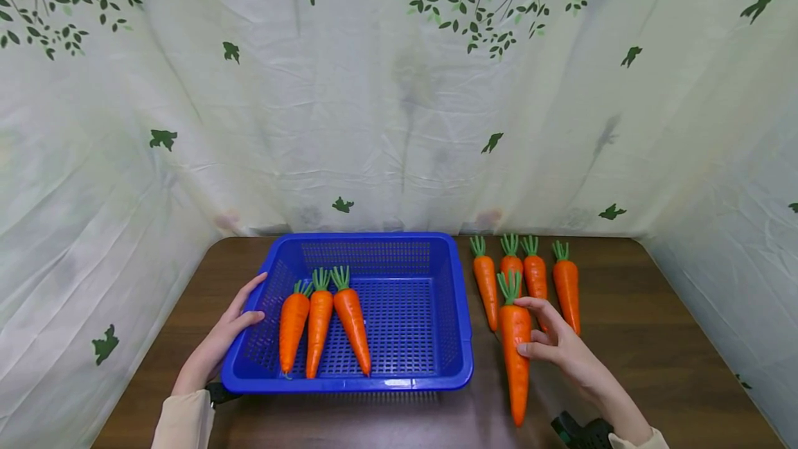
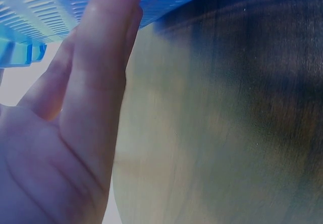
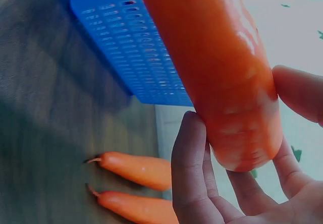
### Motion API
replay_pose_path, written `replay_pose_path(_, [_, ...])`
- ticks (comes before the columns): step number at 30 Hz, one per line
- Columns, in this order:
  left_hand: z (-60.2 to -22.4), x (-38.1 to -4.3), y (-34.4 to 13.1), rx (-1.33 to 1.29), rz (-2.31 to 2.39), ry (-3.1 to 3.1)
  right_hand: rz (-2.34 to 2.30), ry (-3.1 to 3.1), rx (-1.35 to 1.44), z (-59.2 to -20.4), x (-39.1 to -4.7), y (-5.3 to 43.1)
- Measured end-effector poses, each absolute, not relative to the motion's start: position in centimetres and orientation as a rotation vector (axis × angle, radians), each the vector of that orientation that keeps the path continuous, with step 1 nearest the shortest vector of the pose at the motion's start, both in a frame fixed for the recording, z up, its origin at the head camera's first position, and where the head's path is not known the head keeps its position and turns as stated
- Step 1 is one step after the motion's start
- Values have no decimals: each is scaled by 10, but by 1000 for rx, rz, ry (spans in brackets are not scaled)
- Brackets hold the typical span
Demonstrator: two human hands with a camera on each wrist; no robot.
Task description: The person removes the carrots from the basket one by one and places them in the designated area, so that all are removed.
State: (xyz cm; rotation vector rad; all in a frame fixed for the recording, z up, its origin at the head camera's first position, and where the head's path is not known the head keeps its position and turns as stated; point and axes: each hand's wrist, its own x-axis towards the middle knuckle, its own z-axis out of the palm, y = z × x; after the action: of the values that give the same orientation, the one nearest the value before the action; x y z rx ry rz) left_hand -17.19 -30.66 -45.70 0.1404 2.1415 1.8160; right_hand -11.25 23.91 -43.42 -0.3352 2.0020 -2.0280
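Note:
A large orange carrot with a green top (image 1: 515, 359) is pinched between thumb and fingers of my right hand (image 1: 559, 339), to the right of the blue basket. Seen from the right wrist, the same carrot (image 3: 212, 57) slants up over the table, its thick end among the fingers. My left hand (image 1: 219, 339) touches the left rim of the blue plastic basket (image 1: 461, 310). Its fingers (image 2: 96, 67) lie fairly straight along the slotted outer wall in the left wrist view. Inside the basket, three carrots (image 1: 321, 331) lie side by side toward the left, tops pointing away.
Behind the held carrot, several more carrots (image 1: 565, 286) lie in a row on the brown wooden table (image 1: 630, 345), right of the basket. One is partly hidden by the held carrot's top. A pale curtain with leaf prints (image 1: 399, 123) surrounds the table's back and sides.

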Motion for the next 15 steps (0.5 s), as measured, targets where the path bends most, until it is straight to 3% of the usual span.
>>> replay_pose_path(15, [-457,-171,-306,133,1809,2161,-1949,2000,-320,-445,-101,240])
